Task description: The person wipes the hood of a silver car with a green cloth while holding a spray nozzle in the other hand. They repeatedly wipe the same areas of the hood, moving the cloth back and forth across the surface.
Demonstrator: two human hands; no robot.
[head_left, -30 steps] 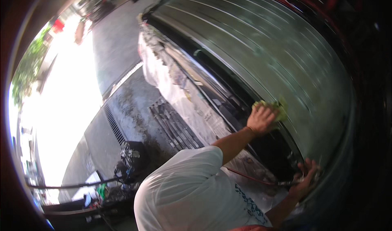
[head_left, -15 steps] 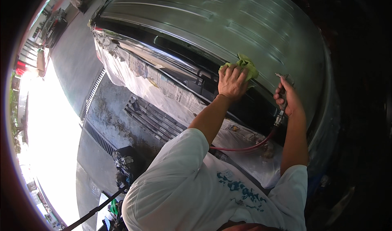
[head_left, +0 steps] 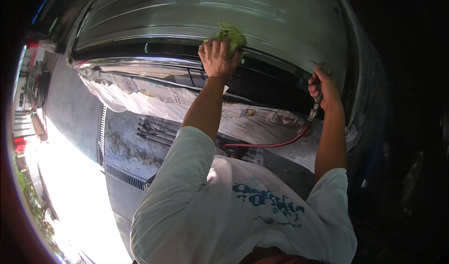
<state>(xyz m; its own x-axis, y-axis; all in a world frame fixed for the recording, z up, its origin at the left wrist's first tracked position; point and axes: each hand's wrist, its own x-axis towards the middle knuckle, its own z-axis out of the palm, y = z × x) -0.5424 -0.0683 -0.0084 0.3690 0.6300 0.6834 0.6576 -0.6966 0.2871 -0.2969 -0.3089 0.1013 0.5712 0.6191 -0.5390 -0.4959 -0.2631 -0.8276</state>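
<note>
My left hand [head_left: 216, 60] presses a crumpled yellow-green cloth [head_left: 232, 35] against the long side edge of a vehicle's grey-green roof [head_left: 290, 37]. Part of the cloth is hidden under the fingers. Farther right, my right hand [head_left: 328, 90] is wrapped round an air blow gun [head_left: 318, 84], held over the roof near its right end. From the gun's metal coupling a red hose [head_left: 276, 145] curves down and left, passing in front of my body. Below the cloth runs a glossy black strip [head_left: 266, 84] along the roof edge.
Newspaper [head_left: 163, 92] and whitish plastic sheeting [head_left: 117, 96] cover the vehicle's side below the roof. A drain grating [head_left: 124, 176] crosses the concrete floor [head_left: 77, 110] at left. Bright sunlight falls beyond it. The far right is dark.
My left hand and the cloth have moved left along the roof edge. The view has turned, so the vehicle lies more level. My right hand keeps its hold on the blow gun.
</note>
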